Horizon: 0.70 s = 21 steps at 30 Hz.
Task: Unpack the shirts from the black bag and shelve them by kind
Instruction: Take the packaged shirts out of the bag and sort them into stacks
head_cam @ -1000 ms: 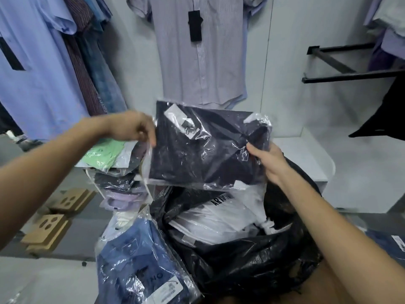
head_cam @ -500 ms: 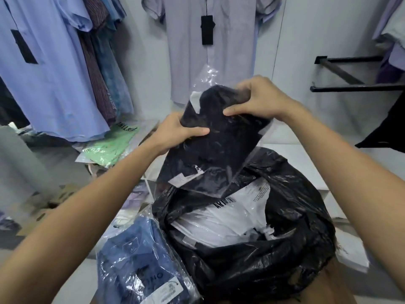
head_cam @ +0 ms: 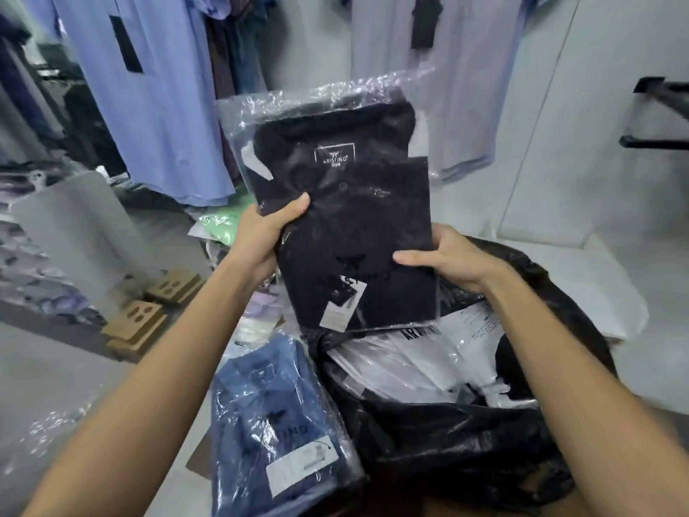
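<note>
The dark shirt [head_cam: 350,225], sealed in clear plastic, is held upright above the black bag [head_cam: 484,434], collar end up, its lower edge just over the bag's open mouth. Above and to both sides of the shirt there is open air; behind it hang pale shirts [head_cam: 156,106] on the wall. The left hand [head_cam: 266,240] grips the shirt's left edge, thumb across the front, fingers hidden behind. The right hand [head_cam: 451,261] grips the right edge lower down, thumb on the front, fingers curled behind. Inside the bag lie white packs [head_cam: 428,363]. A blue pack [head_cam: 276,423] rests against the bag's left side. A green pack [head_cam: 220,225] lies beyond the left hand.
</note>
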Tool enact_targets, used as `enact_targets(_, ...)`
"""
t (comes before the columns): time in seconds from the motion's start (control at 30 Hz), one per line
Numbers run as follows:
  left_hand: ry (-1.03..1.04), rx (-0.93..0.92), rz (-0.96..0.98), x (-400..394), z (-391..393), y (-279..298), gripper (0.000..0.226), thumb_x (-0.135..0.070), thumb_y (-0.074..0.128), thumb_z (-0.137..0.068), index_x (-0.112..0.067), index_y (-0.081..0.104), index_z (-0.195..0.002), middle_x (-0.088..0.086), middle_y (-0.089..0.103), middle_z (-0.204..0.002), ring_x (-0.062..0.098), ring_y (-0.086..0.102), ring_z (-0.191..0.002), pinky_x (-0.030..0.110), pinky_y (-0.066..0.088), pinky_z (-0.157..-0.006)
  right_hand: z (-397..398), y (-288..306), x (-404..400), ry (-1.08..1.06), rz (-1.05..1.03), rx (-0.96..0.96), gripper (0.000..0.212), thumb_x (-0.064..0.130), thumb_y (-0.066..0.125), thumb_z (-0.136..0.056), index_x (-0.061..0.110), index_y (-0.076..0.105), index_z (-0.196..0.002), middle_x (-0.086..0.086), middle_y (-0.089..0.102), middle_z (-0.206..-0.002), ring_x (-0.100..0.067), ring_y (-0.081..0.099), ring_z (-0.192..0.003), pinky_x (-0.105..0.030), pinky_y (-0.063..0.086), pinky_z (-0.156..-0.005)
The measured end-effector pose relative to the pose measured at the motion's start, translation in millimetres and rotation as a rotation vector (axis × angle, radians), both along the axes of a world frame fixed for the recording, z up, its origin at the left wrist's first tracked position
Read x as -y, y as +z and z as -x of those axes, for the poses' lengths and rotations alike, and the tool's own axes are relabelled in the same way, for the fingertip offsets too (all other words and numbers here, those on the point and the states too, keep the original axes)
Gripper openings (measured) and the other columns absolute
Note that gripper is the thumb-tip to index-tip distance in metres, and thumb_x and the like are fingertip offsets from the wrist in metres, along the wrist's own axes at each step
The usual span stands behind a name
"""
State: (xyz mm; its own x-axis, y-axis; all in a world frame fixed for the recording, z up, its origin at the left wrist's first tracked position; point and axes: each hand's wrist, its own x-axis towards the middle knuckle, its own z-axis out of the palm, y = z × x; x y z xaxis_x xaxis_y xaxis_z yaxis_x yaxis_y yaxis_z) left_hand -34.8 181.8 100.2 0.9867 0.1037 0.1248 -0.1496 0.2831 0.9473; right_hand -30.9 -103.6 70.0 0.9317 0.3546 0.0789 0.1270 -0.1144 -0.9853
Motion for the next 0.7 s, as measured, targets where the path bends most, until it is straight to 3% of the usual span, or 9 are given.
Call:
enact_targets(0.1,0.146,-0.022,-0.008,-28.1,10.6,-11.0,0.033,-0.017,0.081,-0.087,-0.007,0.071,-0.116,0.010,0.078,-0.109,0.024,0.076,-0.097,0.033,0.061,-0.080,-0.8,-36.5,-44.6,-0.042,-0.061,-0.087,0.039,0.008,0.079,-0.087,0.010,0.069,-0.124,-0.003,0.076,-0.118,-0.022,0.071,-0.114,-0.040,0.053,-0.105)
enact_targets(0.2,0.289,-0.114,-0.131,-70.7,19.3,-45.0,0.035,-0.022,0.077,-0.090,-0.011,0.063,-0.121,0.007,0.077,-0.108,0.023,0.074,-0.095,0.038,0.063,-0.078,5.3,-73.2,-84.8,0.048,-0.096,-0.224,0.032,0.008,0.076,-0.089,0.011,0.069,-0.120,-0.003,0.078,-0.109,-0.023,0.072,-0.108,-0.040,0.055,-0.102)
enact_targets(0.3,0.387,-0.287,-0.214,-109.9,33.8,-101.3,0.044,-0.011,0.076,-0.086,-0.005,0.057,-0.125,0.015,0.074,-0.112,0.032,0.074,-0.098,0.040,0.063,-0.076,19.9,-118.8,-116.6,0.111,-0.099,-0.374,0.034,0.008,0.073,-0.093,0.014,0.066,-0.125,-0.003,0.077,-0.112,-0.021,0.071,-0.109,-0.041,0.053,-0.104)
enact_targets(0.43,0.426,-0.512,-0.330,-136.9,66.9,-177.1,0.042,0.007,0.073,-0.085,-0.003,0.056,-0.122,0.016,0.073,-0.113,0.023,0.072,-0.087,0.033,0.059,-0.068,39.1,-180.2,-144.5,0.057,0.014,-0.479,0.038,0.010,0.081,-0.087,0.014,0.064,-0.120,-0.011,0.075,-0.117,-0.024,0.073,-0.104,-0.044,0.058,-0.097)
enact_targets(0.5,0.424,-0.611,-0.359,-139.5,82.1,-204.4,0.041,0.008,0.073,-0.085,-0.001,0.054,-0.121,0.016,0.071,-0.112,0.020,0.069,-0.083,0.032,0.056,-0.069,48.0,-198.9,-149.7,0.062,0.142,-0.476,0.048,0.016,0.085,-0.083,0.014,0.059,-0.123,-0.005,0.075,-0.113,-0.020,0.074,-0.101,-0.035,0.061,-0.088)
enact_targets(0.6,0.438,-0.678,-0.438,-139.6,92.4,-231.5,0.038,0.004,0.075,-0.086,-0.009,0.053,-0.114,0.009,0.067,-0.111,0.021,0.065,-0.088,0.035,0.054,-0.082,54.0,-213.5,-149.9,0.069,0.268,-0.415,0.045,0.017,0.084,-0.084,0.017,0.057,-0.120,0.000,0.072,-0.116,-0.010,0.070,-0.100,-0.017,0.054,-0.075)
enact_targets(0.7,0.434,-0.697,-0.538,-143.5,88.6,-242.1,0.055,-0.006,0.082,-0.079,-0.010,0.051,-0.124,0.012,0.067,-0.122,0.029,0.066,-0.105,0.045,0.055,-0.096,51.3,-213.9,-146.4,0.113,0.353,-0.377,0.040,0.024,0.088,-0.078,0.024,0.063,-0.109,0.007,0.073,-0.106,-0.007,0.069,-0.092,-0.015,0.052,-0.072)
